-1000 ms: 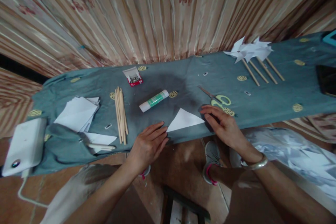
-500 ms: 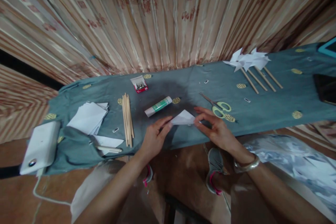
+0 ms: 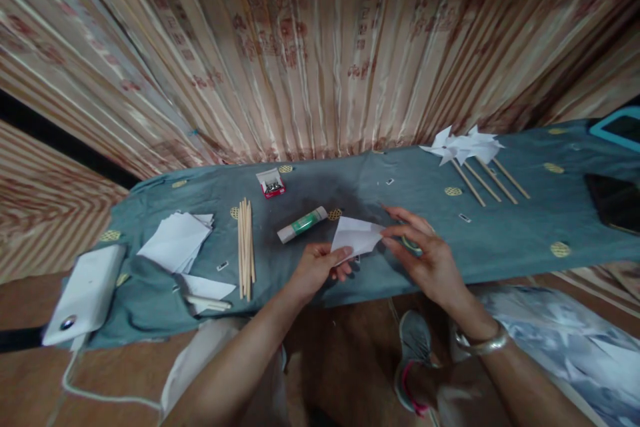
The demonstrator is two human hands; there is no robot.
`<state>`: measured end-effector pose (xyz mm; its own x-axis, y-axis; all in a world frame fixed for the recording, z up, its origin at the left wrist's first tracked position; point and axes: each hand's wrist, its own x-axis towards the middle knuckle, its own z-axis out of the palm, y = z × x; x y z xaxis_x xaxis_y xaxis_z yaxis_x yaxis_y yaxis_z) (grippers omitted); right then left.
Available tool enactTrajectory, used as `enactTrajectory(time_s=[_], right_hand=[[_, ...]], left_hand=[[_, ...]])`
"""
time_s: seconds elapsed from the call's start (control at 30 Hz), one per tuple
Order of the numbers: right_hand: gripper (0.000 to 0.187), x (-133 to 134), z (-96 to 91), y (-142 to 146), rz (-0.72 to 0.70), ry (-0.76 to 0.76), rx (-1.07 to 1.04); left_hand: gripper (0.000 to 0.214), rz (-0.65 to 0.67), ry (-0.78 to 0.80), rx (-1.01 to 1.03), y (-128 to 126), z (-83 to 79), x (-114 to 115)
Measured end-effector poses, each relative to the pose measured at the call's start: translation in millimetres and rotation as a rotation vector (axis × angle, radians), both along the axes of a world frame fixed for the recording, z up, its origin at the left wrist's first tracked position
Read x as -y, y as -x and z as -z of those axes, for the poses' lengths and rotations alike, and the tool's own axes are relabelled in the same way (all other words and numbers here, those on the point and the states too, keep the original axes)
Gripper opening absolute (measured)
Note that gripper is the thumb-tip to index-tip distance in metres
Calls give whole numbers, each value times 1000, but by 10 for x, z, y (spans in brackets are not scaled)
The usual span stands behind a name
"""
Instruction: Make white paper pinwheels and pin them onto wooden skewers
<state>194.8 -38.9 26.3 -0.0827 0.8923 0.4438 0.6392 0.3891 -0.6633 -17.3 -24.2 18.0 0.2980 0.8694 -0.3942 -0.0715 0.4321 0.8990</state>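
Observation:
My left hand (image 3: pixel 323 265) grips a white sheet of paper (image 3: pixel 354 235) at its lower left edge, thumb on top and fingers underneath. The sheet is held above the table and partly opened out. At its right corner, my right hand (image 3: pixel 417 243) pinches the paper between thumb and fingers. Behind the right hand lie green-handled scissors (image 3: pixel 411 245), mostly hidden. A glue stick (image 3: pixel 303 224) with a green label rests just beyond the left hand. Left of it lies a bundle of wooden sticks (image 3: pixel 245 250).
An open red box of small metal pins (image 3: pixel 271 183) sits near the back. Stacked paper sheets (image 3: pixel 175 237) and a white power bank (image 3: pixel 86 297) occupy the left side. Paper pinwheels (image 3: pixel 463 145) on sticks lie at back right, near a dark phone (image 3: pixel 613 200).
The paper went from a folded triangle to a more opened shape, turned in my hands. My left hand shifted right and below it. My right hand now covers most of the scissors.

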Motion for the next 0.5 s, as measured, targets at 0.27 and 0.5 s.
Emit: enactTrajectory(time_s=[0.27, 0.5], right_hand=[[31, -54, 203, -404, 290, 60, 530], [29, -103, 238, -423, 290, 135, 710]], left_hand=[[36, -208, -178, -30, 9, 43, -176], [30, -283, -445, -345, 161, -35, -312]])
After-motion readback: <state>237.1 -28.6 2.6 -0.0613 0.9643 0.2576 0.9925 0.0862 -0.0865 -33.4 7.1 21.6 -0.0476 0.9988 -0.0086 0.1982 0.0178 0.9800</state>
